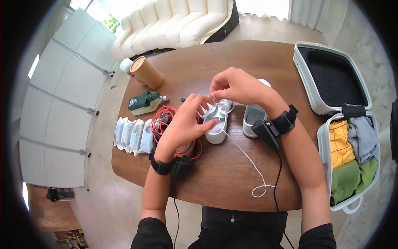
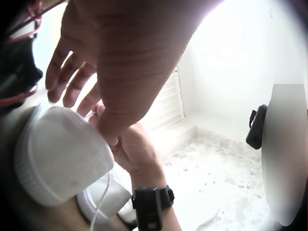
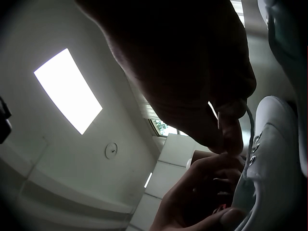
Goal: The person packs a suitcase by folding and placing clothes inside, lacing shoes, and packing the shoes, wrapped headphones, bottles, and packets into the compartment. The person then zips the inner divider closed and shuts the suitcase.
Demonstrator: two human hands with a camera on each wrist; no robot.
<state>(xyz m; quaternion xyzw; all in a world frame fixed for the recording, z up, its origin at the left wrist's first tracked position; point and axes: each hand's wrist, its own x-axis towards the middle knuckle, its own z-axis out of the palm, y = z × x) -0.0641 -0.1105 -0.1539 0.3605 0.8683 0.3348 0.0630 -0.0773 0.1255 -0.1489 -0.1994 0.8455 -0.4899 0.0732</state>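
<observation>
A white lace-up shoe (image 1: 215, 136) stands on the table under both hands, its toe pointing away from the person. My right hand (image 1: 239, 86) is above its eyelets and pinches the white shoelace (image 3: 250, 130) between thumb and fingers. Reaching in from the left, my left hand (image 1: 186, 121) has its thumb spread away from its loosely bent fingers. Its fingertips come right up to the right hand's fingertips. A long free end of the lace (image 1: 248, 159) trails over the near side of the shoe onto the wood. Beneath the right wrist stands the second white shoe (image 1: 250, 128).
Coiled red cable (image 1: 161, 120) lies beside the left forearm. Further left are packaged white packs (image 1: 134, 135), a green-topped bottle (image 1: 145, 101) and a brown cylinder (image 1: 148, 74). An open white suitcase (image 1: 322, 137) with folded clothes stands at the right edge of the table (image 1: 186, 62).
</observation>
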